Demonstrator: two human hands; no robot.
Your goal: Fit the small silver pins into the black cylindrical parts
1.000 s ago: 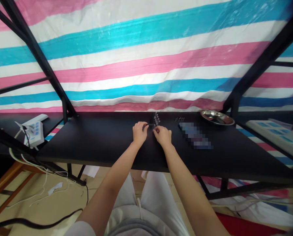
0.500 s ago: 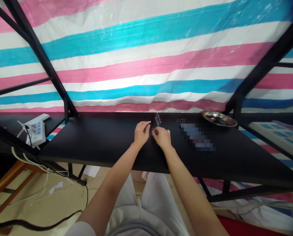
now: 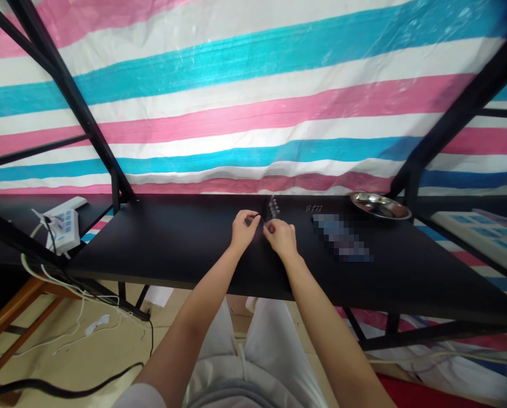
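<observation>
My left hand (image 3: pixel 244 230) is over the middle of the black table (image 3: pixel 172 238), its thumb and forefinger brought together in a pinch. Close beside it, my right hand (image 3: pixel 282 238) has its fingers curled together in a pinch too. A thin, dark bit shows between the two sets of fingertips, too small to name. Just beyond the right fingertips lies a cluster of small clear, rounded pieces (image 3: pixel 274 207). Farther right are several tiny, shiny pieces (image 3: pixel 313 208) in short rows.
A blurred-out flat, oblong object (image 3: pixel 342 238) lies right of my hands. A shiny metal dish (image 3: pixel 381 206) stands at the back right. Black frame posts (image 3: pixel 87 124) rise at both sides before a striped sheet (image 3: pixel 253 102). A white power strip (image 3: pixel 64 226) with cables is at left.
My left thumb and forefinger have drawn together, where they were slightly more apart before. My right hand has hardly moved, and the things on the table lie as they were.
</observation>
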